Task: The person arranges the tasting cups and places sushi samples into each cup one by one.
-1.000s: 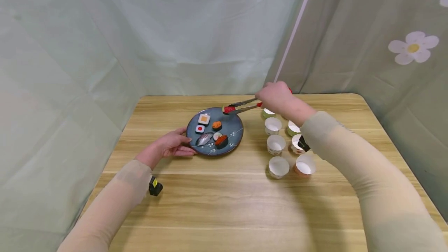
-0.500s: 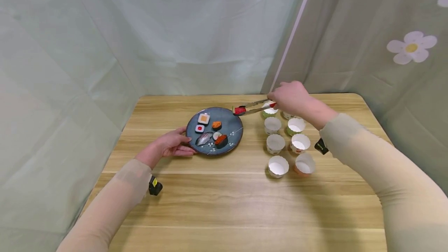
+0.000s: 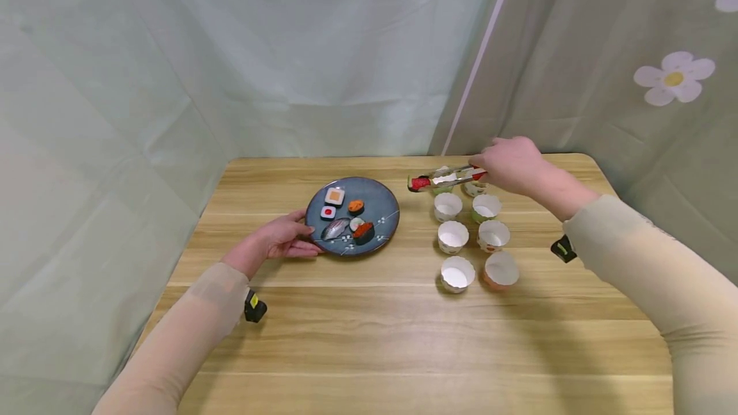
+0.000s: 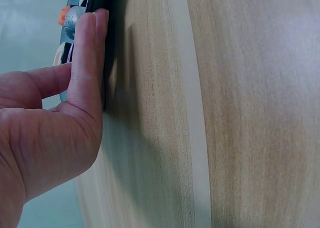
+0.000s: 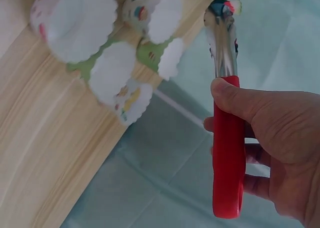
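Note:
My left hand (image 3: 289, 237) holds the left rim of a round dark blue plate (image 3: 380, 197), thumb on top and fingers underneath. The plate bears several toy sushi pieces: a square roll (image 3: 334, 196), a small roll with a red centre (image 3: 328, 212), an orange-topped piece (image 3: 355, 206), a silver fish piece (image 3: 335, 228) and a red roe piece (image 3: 363, 232). In my right hand (image 3: 512, 162) I grip metal tongs by their red handles (image 5: 228, 158). Their tips pinch a red-topped sushi piece (image 3: 420, 182), held in the air just left of the back-left paper cup.
Several paper baking cups stand in two columns right of the plate, among them a front-left cup (image 3: 457, 274), an orange cup (image 3: 501, 271) and a green cup (image 3: 486, 208). Pale curtains (image 3: 346, 82) rise behind the wooden table (image 3: 369, 338).
My right hand has carried the tongs and the red-topped sushi piece rightward, from above the plate's far edge to beside the back cups. My left hand and the plate stay put.

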### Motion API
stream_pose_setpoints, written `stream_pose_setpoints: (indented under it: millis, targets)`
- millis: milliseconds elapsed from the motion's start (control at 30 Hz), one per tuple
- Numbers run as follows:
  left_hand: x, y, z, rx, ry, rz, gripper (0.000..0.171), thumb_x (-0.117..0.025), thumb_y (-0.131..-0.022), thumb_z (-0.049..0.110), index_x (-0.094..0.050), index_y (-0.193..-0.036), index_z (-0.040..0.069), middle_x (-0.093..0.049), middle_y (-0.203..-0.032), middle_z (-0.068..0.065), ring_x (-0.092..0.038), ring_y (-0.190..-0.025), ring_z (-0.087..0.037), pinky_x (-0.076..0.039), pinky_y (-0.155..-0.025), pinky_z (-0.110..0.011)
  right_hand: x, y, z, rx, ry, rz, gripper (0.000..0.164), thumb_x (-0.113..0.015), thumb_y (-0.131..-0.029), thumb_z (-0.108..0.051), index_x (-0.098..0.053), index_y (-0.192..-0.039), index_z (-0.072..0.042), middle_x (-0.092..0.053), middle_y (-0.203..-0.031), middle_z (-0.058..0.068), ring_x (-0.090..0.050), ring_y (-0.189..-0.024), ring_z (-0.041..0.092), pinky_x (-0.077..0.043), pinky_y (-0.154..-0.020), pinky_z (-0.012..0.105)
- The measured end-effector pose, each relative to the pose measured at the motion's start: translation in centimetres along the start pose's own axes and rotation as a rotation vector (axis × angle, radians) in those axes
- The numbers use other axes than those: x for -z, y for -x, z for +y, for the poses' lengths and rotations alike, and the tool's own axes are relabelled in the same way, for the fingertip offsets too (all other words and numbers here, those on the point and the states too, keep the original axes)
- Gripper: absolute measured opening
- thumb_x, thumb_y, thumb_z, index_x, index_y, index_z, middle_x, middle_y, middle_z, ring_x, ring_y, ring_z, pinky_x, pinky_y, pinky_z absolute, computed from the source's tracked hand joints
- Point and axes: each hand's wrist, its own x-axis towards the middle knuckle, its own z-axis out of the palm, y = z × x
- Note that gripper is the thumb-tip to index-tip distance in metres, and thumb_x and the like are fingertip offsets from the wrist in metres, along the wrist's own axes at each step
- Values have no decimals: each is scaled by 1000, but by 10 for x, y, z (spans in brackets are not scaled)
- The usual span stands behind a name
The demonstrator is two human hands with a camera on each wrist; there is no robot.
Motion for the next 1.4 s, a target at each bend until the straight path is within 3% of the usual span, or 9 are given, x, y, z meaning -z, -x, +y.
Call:
stream_pose_setpoints:
  millis: [600,1000,1400]
  targets:
    - [3,-1,0,14,2,11,71,-41,-111,10,0,-166,30,-59,-121,-28,-76,-84,-31,-60,-88,-46,-9,55,34,-39,-39,59,23,-86,-83,-26,-66,-91,-21,-68,-78,-4,-54,-70,25,-45,-42,44]
    - [3,0,1,20,-3,17,71,-42,-111,11,-1,-166,31,-60,-120,-28,-76,-85,-30,-60,-89,-46,-18,88,57,-96,-53,-11,23,-86,-83,-26,-66,-93,-21,-67,-77,-7,-56,-72,25,-43,-41,43]
    - [5,1,0,19,-2,18,71,-42,-111,11,-1,-166,31,-65,-114,-25,-76,-84,-30,-60,-88,-45,-27,103,62,-107,-60,-40,23,-86,-84,-27,-63,-88,-23,-63,-74,-8,-55,-72,26,-42,-40,42]
